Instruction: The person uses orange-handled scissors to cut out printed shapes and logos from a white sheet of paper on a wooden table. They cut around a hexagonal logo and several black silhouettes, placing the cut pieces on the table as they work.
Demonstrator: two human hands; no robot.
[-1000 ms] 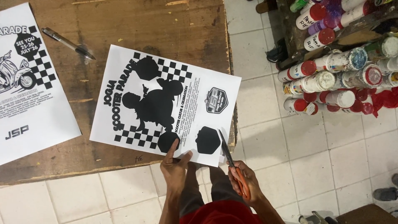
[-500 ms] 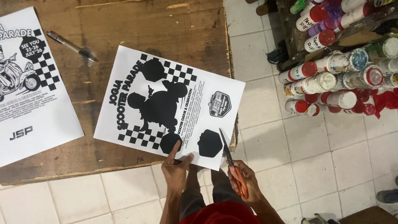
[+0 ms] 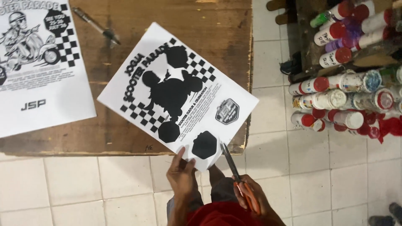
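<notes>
The right hand (image 3: 251, 196) is gripping orange-handled scissors (image 3: 234, 171), blades pointing up-left at the sheet's near corner. The left hand (image 3: 182, 175) is pinching that corner of the black-and-white poster (image 3: 176, 92), which is lying diagonally over the wooden worktop's (image 3: 125, 138) near right corner. Farther off, spray cans (image 3: 343, 96) are lying stacked in a rack at right.
</notes>
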